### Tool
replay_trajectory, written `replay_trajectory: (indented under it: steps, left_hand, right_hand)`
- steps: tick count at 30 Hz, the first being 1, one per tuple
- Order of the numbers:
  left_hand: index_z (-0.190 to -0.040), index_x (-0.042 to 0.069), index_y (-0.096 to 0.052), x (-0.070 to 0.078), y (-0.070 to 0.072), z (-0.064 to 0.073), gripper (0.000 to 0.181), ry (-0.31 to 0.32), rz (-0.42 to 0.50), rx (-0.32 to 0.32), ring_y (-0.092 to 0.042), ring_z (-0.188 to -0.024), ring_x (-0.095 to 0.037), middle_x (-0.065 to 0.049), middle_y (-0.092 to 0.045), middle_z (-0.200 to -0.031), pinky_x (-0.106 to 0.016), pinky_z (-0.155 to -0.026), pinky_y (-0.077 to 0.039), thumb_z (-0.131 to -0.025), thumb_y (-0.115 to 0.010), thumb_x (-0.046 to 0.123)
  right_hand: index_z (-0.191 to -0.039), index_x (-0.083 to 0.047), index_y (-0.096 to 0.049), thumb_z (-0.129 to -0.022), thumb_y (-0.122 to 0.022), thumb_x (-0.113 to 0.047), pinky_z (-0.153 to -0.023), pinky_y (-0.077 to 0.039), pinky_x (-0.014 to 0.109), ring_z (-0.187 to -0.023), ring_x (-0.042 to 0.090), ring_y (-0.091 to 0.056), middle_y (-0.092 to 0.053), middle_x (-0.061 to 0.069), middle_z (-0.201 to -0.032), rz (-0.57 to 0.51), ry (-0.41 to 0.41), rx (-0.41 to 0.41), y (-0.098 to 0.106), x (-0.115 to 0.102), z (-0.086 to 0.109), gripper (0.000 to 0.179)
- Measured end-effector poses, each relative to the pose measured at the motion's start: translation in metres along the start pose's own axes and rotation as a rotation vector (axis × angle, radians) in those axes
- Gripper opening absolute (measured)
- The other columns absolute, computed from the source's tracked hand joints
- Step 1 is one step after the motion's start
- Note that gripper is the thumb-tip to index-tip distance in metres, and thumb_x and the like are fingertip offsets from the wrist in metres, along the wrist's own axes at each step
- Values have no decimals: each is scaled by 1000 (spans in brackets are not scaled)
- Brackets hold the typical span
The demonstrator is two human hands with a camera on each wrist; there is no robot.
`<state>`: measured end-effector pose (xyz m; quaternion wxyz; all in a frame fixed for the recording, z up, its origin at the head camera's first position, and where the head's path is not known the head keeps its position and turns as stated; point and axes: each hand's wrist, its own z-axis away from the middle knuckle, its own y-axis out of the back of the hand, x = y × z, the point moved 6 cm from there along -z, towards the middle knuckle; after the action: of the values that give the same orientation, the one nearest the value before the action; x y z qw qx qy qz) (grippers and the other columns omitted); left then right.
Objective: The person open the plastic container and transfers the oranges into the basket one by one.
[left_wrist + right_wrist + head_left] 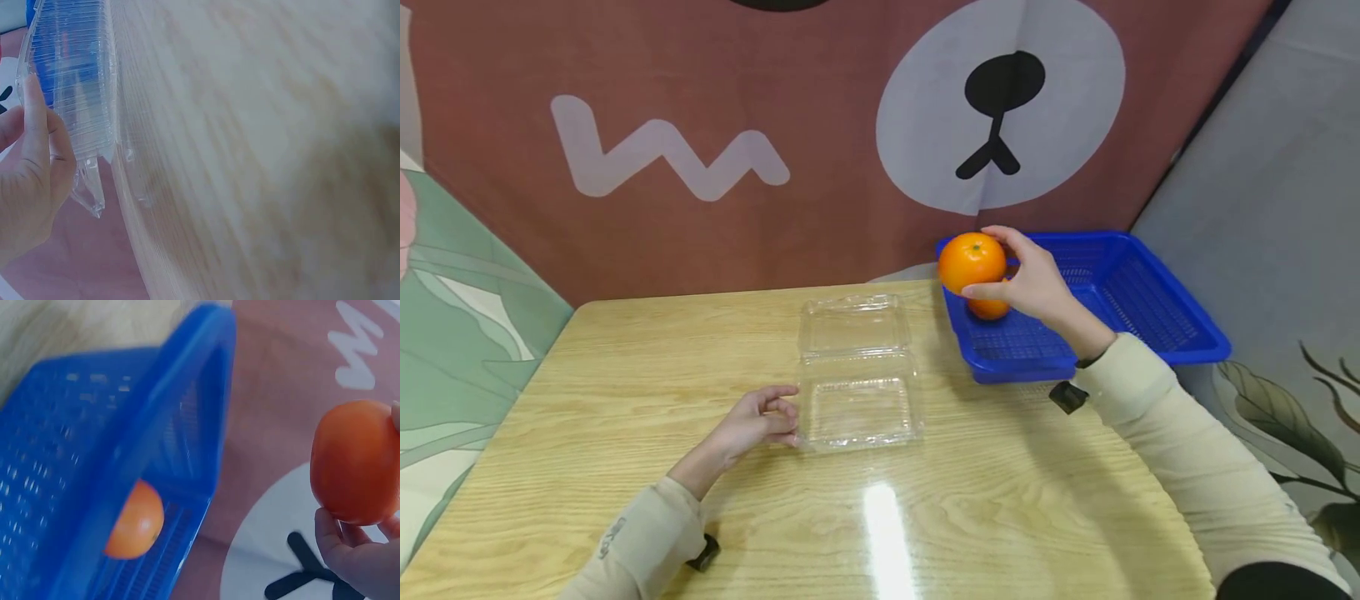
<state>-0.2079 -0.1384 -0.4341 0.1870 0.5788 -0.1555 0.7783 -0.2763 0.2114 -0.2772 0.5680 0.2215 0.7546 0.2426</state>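
Observation:
My right hand grips an orange between thumb and fingers, raised over the left back corner of the blue basket. In the right wrist view the held orange shows in front of the wall cloth. A second orange lies inside the basket, partly covered by the rim there and by the held fruit in the head view. My left hand holds the left edge of a clear plastic clamshell container, whose lid lies folded back. Its thumb and fingers touch the container's ribbed side.
The container rests on a light wooden table. A brown cloth with a bear face hangs behind the table's back edge. The basket stands at the table's right back corner, near a grey side cloth.

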Motion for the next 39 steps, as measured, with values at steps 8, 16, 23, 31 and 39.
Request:
replay_trajectory:
  steps: [8,16,23,31,39]
  left_hand:
    - [-135,-15,-19,0,0,0,60,-7,10,0,-59,-75,-18,-16,-47,-95,-32,-74,-55,-85,-51,-11]
    - [-135,-15,-19,1,0,0,59,-11,-6,-7,-59,-77,-19,-17,-48,-95,-32,-75,-55,-85,-50,-10]
    - [-135,-15,-20,0,0,0,59,-5,-8,4,-59,-77,-19,-16,-48,-95,-32,-75,-55,-85,-50,-10]
    - [-135,-15,-20,0,0,1,59,-8,-4,8,-59,-77,-19,-16,-48,-94,-32,-75,-55,-85,-50,-10]
    - [-134,-16,-20,-1,1,6,60,-10,4,16,-59,-77,-22,-15,-48,-93,-35,-76,-55,-84,-52,-10]
  right_hand:
    - [-134,-9,-37,-70,-79,-30,-89,-43,48,-108,31,-43,-44,15,-128,56,-68,28,21,21,-8,79]
    - [-137,-7,-33,-72,-77,-31,-92,-40,51,-111,34,-42,-42,18,-132,101,-109,41,45,39,-21,82]
    - [-140,-8,-28,-76,-73,-33,-97,-36,55,-115,38,-40,-38,19,-136,126,-160,53,62,48,-28,83]
    - [-141,-4,-26,-75,-74,-35,-96,-35,57,-113,40,-39,-37,24,-135,160,-193,19,63,73,-31,87]
    - [-139,-1,-25,-74,-74,-38,-94,-34,60,-110,43,-37,-33,28,-132,191,-228,-81,60,102,-36,89]
